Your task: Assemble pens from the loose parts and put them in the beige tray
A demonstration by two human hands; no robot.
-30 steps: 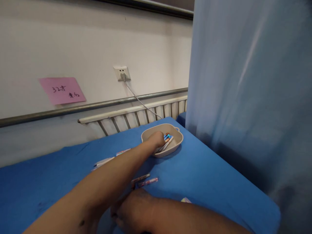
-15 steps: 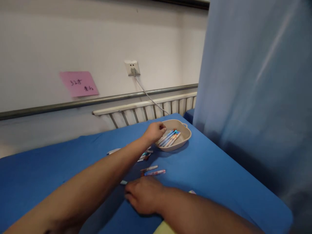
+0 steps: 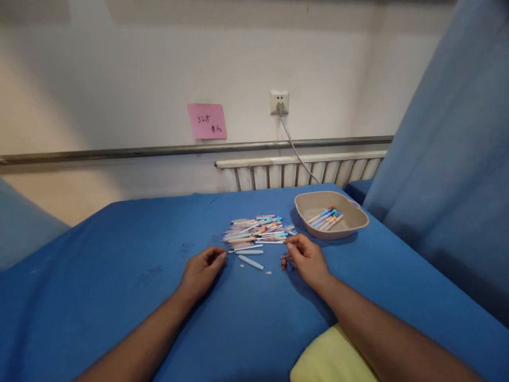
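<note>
My left hand point(image 3: 203, 271) rests on the blue cloth left of a pile of pens point(image 3: 258, 231), its thumb and fingers drawn together. Whatever they hold is too small to make out. Just beyond its fingertips lie a pale blue pen barrel point(image 3: 249, 252) and a second pale barrel point(image 3: 251, 262), with a tiny white piece point(image 3: 269, 272) nearby. At the pile's right side is my right hand point(image 3: 309, 261), fingers curled and pinched close to the end of a thin white stick point(image 3: 270, 242); its grip is unclear. Small brown and blue pieces point(image 3: 283, 263) lie under it.
A beige basin point(image 3: 350, 229) with several pens point(image 3: 326, 218) stands at the back right. Yellow fabric point(image 3: 334, 358) lies at the front. Behind the blue-covered surface point(image 3: 119, 254) are a wall rail, a radiator point(image 3: 274, 178) and a plugged-in cord point(image 3: 292, 142); a blue curtain point(image 3: 445, 170) hangs right.
My left hand has come back from the basin to the left of the pen pile. My right hand has moved to the pile's right side. The view has turned left.
</note>
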